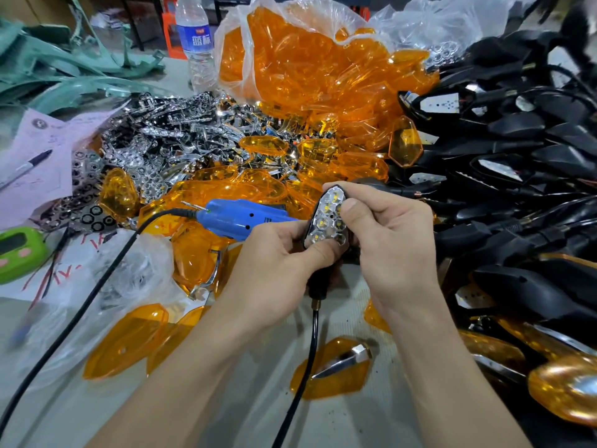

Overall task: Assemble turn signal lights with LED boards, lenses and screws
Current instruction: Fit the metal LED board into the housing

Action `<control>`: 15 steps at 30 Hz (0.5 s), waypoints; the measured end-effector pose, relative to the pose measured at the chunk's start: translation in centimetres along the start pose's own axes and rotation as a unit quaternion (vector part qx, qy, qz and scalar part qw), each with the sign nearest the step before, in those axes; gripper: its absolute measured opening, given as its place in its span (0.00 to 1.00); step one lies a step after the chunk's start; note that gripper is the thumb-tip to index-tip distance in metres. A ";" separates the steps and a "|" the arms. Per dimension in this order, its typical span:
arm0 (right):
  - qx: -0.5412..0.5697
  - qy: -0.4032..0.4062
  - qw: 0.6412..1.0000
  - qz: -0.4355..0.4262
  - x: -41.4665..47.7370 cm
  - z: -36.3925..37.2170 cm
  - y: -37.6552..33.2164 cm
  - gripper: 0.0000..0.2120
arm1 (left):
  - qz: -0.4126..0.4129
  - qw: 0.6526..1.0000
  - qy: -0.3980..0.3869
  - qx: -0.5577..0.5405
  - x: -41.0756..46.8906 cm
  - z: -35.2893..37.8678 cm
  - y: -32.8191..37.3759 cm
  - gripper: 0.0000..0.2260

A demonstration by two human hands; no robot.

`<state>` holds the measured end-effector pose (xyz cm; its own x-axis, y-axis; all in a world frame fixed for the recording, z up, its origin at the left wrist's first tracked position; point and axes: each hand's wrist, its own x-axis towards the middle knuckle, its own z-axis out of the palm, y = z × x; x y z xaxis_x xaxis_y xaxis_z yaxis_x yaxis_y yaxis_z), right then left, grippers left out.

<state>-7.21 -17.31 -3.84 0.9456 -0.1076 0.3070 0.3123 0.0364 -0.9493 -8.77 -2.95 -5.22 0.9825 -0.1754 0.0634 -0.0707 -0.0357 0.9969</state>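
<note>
Amber lenses (206, 263) are lying loose all over the table (106, 412), and more are spilling from a clear plastic bag (307, 76) at the back. I am holding one turn signal light (326, 218) in both hands just above the table, near the middle of my view. Its black shell is facing away from me and its chrome reflector with the small LEDs is facing up at me. My left hand (274, 270) is gripping the lower end, the thumb pressing on the bottom edge of the reflector. My right hand (394, 240) is curling round the shell from the right, its thumb pushing on the reflector's right side. A black lead (311, 350) is hanging from the light's stem down toward me. A blue electric screwdriver (235, 221) is lying on the lenses just behind my left hand, its front end hidden by my fingers. A heap of chrome reflectors (168, 134) is sitting at the back left, and black housings (517, 156) are piling up on the right. A water bottle (197, 43) is standing behind the reflectors
</note>
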 end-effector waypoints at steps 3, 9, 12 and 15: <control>-0.025 0.004 1.000 -0.004 -0.4 0.2 -0.4 0.16 | -0.017 0.998 -0.014 -0.057 -0.1 0.4 0.1 0.06; -0.078 0.023 0.996 0.026 -0.6 0.3 -0.8 0.10 | -0.026 0.997 -0.014 -0.071 0.1 0.5 -0.3 0.09; -0.131 0.073 0.988 0.039 -0.6 -0.4 -1.5 0.08 | -0.046 0.997 0.008 -0.057 0.4 0.2 -0.3 0.07; -0.301 0.029 0.953 -0.016 -1.6 -1.9 -3.5 0.07 | -0.077 0.993 0.031 -0.081 0.6 0.0 0.0 0.07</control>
<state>-9.95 -19.14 -1.15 0.9246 -0.1541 0.3485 0.2156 -0.5426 -0.8119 -8.20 -3.10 -5.23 0.9885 -0.1199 -0.0918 0.1043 0.1025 0.9892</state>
